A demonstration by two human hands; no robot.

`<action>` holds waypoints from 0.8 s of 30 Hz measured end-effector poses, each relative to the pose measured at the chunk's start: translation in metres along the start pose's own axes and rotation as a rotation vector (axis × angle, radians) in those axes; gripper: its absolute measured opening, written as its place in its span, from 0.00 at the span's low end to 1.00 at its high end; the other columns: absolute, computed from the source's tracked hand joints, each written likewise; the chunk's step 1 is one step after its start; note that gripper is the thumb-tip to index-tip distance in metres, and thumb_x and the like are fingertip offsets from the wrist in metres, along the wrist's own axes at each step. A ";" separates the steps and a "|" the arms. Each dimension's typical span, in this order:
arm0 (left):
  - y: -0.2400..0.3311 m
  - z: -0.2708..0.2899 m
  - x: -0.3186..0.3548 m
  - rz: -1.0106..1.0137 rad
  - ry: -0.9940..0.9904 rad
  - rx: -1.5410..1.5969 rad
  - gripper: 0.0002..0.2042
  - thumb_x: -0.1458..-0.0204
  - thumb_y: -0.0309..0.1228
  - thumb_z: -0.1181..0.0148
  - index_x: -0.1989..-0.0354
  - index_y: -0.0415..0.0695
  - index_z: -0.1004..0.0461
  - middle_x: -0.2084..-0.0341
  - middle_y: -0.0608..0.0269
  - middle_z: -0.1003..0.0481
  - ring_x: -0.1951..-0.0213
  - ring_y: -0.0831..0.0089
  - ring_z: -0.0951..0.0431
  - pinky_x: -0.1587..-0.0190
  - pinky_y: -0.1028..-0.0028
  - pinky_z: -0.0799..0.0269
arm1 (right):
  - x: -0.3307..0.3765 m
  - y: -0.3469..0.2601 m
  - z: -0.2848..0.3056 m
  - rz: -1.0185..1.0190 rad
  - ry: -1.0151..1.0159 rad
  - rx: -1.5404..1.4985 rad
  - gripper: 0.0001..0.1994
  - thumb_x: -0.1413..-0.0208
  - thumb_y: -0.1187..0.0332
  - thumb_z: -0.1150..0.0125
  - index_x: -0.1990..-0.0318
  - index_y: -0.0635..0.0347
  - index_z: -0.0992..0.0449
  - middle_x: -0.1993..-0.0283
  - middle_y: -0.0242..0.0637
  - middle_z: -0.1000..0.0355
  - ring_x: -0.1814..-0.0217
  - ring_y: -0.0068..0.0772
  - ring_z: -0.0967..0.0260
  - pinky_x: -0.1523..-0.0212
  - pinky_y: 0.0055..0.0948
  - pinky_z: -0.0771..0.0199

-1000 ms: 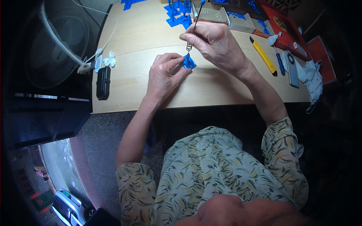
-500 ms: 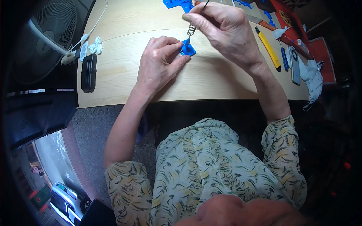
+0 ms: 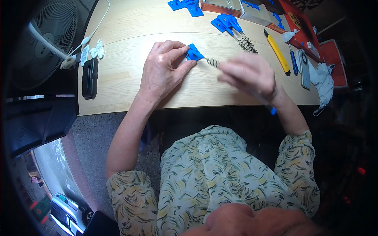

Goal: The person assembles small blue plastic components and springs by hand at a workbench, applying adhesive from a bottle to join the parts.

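Right up close, a patterned shirt (image 3: 208,169) fills the lower middle, its loose sleeves ending near the elbows. Beyond the front edge of the pale wooden bench (image 3: 122,74), both hands are at work over its middle. The left hand (image 3: 159,70) is partly closed, its thumb and fingertips pinching a small blue plastic piece (image 3: 194,52) by its left side. A dark coiled spring (image 3: 213,62) runs from that piece toward the right hand (image 3: 250,74), whose fingers are curled in around its outer end; motion blurs them, so the exact grip is unclear. A blue tip (image 3: 273,111) shows beside the right wrist. Off to the left lies a black case (image 3: 90,78), with crumpled white tissue (image 3: 97,49) just past it. On the right are a phone (image 3: 303,69), a blue-handled screwdriver (image 3: 293,63) and a yellow cutter (image 3: 278,53), side by side. Farther on, past the right hand, several blue pieces with springs (image 3: 226,23) lie bunched together. Behind those stand an open carton (image 3: 258,15) holding small blue bits and, farther right, a red box (image 3: 292,19).
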State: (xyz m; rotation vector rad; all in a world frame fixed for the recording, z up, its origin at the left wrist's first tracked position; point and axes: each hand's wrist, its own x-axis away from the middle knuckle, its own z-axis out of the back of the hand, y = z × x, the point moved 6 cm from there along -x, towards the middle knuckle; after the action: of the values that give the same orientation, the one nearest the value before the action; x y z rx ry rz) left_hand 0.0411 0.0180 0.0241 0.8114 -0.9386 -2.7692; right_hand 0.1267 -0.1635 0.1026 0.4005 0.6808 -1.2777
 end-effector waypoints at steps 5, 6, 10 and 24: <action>0.004 -0.001 -0.003 -0.005 0.005 0.018 0.16 0.53 0.32 0.24 0.56 0.39 0.15 0.58 0.59 0.19 0.56 0.63 0.22 0.51 0.66 0.22 | 0.059 -0.018 -0.018 -0.014 -0.323 -0.033 0.14 0.48 0.72 0.30 0.54 0.64 0.20 0.61 0.38 0.23 0.61 0.32 0.24 0.62 0.29 0.22; 0.006 -0.001 -0.004 -0.011 0.017 0.029 0.16 0.53 0.32 0.25 0.56 0.38 0.16 0.58 0.58 0.19 0.56 0.62 0.22 0.51 0.66 0.22 | 0.061 -0.018 -0.017 -0.114 -0.342 -0.064 0.15 0.48 0.74 0.32 0.52 0.65 0.21 0.58 0.42 0.23 0.59 0.35 0.24 0.59 0.33 0.21; 0.009 0.003 -0.002 -0.008 0.013 -0.022 0.17 0.53 0.29 0.24 0.54 0.38 0.16 0.56 0.55 0.18 0.53 0.61 0.20 0.51 0.65 0.23 | 0.062 -0.025 -0.021 -0.491 -0.174 -0.143 0.14 0.46 0.74 0.33 0.53 0.70 0.23 0.58 0.47 0.24 0.59 0.45 0.23 0.60 0.38 0.22; -0.069 0.068 -0.074 0.197 0.076 0.087 0.16 0.43 0.30 0.33 0.48 0.39 0.18 0.54 0.51 0.16 0.55 0.66 0.15 0.52 0.70 0.19 | 0.086 0.077 0.034 -0.878 0.233 -0.025 0.09 0.44 0.78 0.35 0.55 0.68 0.22 0.66 0.38 0.29 0.70 0.28 0.30 0.67 0.28 0.25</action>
State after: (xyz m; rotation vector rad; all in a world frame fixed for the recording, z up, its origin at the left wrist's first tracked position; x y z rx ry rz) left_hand 0.0733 0.1289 0.0621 0.7846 -1.0691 -2.5281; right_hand 0.2204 -0.2283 0.0632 0.2270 1.1361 -2.0631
